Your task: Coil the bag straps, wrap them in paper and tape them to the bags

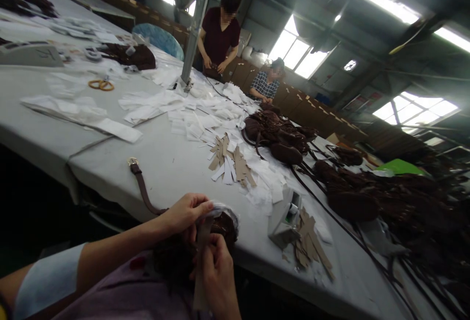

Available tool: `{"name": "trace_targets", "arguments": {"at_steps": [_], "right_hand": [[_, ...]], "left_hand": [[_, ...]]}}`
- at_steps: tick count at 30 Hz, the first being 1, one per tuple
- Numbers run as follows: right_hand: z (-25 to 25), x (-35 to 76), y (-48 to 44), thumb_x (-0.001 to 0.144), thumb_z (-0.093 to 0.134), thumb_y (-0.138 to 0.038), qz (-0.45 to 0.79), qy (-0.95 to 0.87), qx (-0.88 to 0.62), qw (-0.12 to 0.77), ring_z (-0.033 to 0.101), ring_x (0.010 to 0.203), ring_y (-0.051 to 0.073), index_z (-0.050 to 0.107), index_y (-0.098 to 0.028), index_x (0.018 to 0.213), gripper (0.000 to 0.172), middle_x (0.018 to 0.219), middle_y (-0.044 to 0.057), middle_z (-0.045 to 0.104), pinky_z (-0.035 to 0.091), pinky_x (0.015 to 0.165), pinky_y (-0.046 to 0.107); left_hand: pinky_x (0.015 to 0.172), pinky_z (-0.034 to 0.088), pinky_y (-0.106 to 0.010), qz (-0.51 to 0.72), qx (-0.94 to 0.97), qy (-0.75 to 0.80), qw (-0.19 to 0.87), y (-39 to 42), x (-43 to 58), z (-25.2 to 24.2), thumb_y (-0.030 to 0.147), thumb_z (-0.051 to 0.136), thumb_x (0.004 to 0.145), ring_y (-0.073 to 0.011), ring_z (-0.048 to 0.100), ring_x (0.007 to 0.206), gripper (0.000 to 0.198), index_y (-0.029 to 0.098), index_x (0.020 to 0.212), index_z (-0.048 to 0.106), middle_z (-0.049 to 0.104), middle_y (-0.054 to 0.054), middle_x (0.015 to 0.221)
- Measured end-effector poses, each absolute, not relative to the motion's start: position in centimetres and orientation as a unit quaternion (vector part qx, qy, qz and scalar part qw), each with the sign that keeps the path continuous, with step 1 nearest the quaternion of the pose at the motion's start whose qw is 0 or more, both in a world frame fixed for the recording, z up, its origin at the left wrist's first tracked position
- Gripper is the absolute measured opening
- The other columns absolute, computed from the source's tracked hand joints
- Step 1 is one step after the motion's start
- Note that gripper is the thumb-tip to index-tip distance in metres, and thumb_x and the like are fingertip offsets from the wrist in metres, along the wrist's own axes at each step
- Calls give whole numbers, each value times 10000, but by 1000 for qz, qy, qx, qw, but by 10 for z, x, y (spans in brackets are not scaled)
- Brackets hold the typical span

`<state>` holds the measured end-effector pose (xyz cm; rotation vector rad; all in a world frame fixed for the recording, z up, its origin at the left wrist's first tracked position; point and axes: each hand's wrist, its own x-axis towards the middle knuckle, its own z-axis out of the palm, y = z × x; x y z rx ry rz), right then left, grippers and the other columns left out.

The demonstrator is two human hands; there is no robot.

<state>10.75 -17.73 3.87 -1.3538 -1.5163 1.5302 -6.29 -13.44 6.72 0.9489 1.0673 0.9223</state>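
Note:
At the table's front edge, a dark brown bag (224,228) rests against my lap, with clear plastic wrap (229,212) over its upper part. My left hand (193,212) is closed, thumb and fingers pinching the plastic wrap at the top. A flat grey-brown paper strip (201,281) hangs down between the hands. Below and to the right, my right hand (217,261) has its fingers closed around this strip, close against the bag. A brown strap (144,190) with a gold buckle extends onto the table left of my left forearm. The bag's lower part is in shadow.
A tape dispenser (286,219) stands right of my hands, beside brown paper strips (310,241). More strips (235,163) and white sheets (198,119) lie ahead. Brown bags (279,134) are heaped at right. Two people (222,36) work across the table, near a metal post (196,28).

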Motion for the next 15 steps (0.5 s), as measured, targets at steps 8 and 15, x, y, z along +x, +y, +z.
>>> {"name": "trace_targets", "arguments": {"at_steps": [8, 15], "right_hand": [[34, 91, -166, 803, 598, -525, 646, -464, -509, 328, 518, 433, 118, 608, -178, 1024, 412, 631, -17, 602, 437, 408, 228], [18, 69, -159, 745, 654, -583, 661, -399, -500, 392, 566, 502, 143, 657, -133, 876, 469, 593, 15, 634, 444, 479, 238]], "left_hand": [[290, 338, -170, 396, 478, 471, 626, -144, -64, 71, 555, 506, 839, -117, 536, 332, 422, 156, 937, 604, 622, 3, 599], [311, 356, -181, 385, 533, 477, 583, -158, -67, 73, 490, 491, 864, -127, 545, 359, 387, 146, 915, 659, 634, -22, 634]]}}
